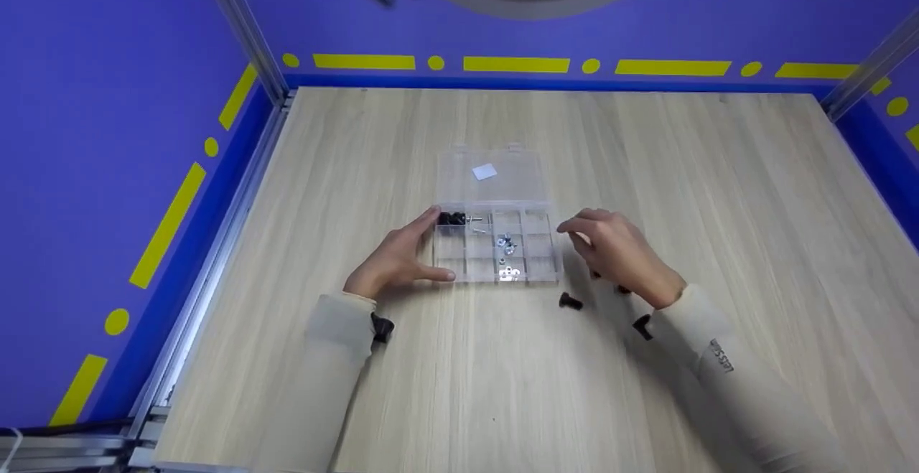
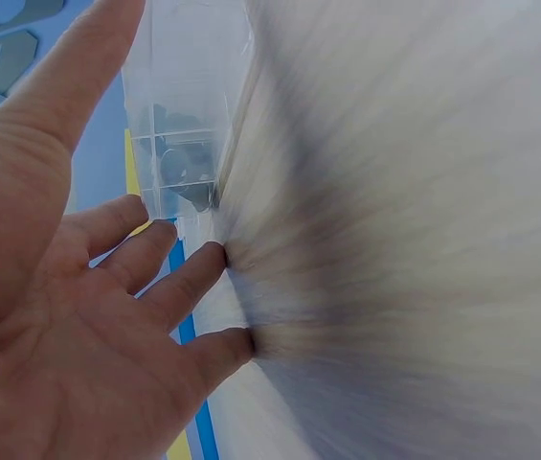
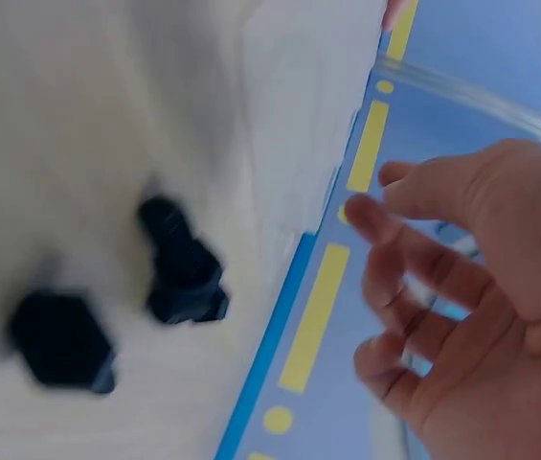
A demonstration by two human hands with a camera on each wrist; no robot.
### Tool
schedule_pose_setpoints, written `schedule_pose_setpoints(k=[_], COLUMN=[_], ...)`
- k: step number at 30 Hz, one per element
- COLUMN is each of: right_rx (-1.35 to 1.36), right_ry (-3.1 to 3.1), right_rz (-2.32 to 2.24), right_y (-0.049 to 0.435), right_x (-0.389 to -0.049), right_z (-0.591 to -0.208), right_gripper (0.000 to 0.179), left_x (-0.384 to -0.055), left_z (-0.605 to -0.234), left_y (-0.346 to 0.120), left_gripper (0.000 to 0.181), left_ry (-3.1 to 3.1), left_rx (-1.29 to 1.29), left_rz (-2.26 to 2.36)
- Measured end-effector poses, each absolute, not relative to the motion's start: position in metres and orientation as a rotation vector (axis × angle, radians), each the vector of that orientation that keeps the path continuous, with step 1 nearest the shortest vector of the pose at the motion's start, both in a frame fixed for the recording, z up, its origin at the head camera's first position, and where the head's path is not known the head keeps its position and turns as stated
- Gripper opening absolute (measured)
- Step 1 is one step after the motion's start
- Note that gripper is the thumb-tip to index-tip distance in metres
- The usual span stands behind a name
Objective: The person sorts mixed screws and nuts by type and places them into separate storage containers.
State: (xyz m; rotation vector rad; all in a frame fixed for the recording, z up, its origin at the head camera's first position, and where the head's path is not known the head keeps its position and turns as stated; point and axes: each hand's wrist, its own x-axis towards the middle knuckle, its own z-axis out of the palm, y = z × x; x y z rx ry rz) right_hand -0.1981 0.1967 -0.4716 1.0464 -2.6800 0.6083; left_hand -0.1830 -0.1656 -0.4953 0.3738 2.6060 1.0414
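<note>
A clear plastic compartment box [image 1: 451, 247] lies on the table with its lid [image 1: 495, 189] folded back. Black bolts [image 1: 452, 219] sit in its far left compartment, and small silver hardware [image 1: 508, 245] lies in other compartments. My left hand [image 1: 398, 258] spreads around the box's left side, thumb at the near corner and fingertips by the far one. In the left wrist view its fingers [image 2: 189, 283] are extended. Just off the box's right edge is my right hand [image 1: 614, 243], its fingers loosely bent and holding nothing in the right wrist view.
A black bolt [image 1: 571, 301] lies near the box's front right corner. More black pieces [image 1: 642, 326] are partly hidden under the right hand and forearm. One dark item [image 1: 383, 328] shows beside the left cuff. Blue walls [image 1: 531, 35] border the table at the back and sides.
</note>
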Motion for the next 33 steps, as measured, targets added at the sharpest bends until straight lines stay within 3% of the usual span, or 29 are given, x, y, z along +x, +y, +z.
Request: schedule_pose_setpoints(k=[10,33], right_rx=[0.855,0.61], right_ry=[-2.752,-3.038], right_rz=[0.442,0.61], right_y=[0.226,0.235], right_x=[-0.19,-0.191], right_z=[-0.485,-0.489], right_gripper=[0.017,0.019], left_x=[-0.182,-0.181], left_z=[-0.494,-0.496], left_y=[-0.167,-0.166], left_gripper=[0.12,0.121], left_ry=[2.609,2.604], left_rx=[0.377,0.382], left_rz=[1.045,1.051])
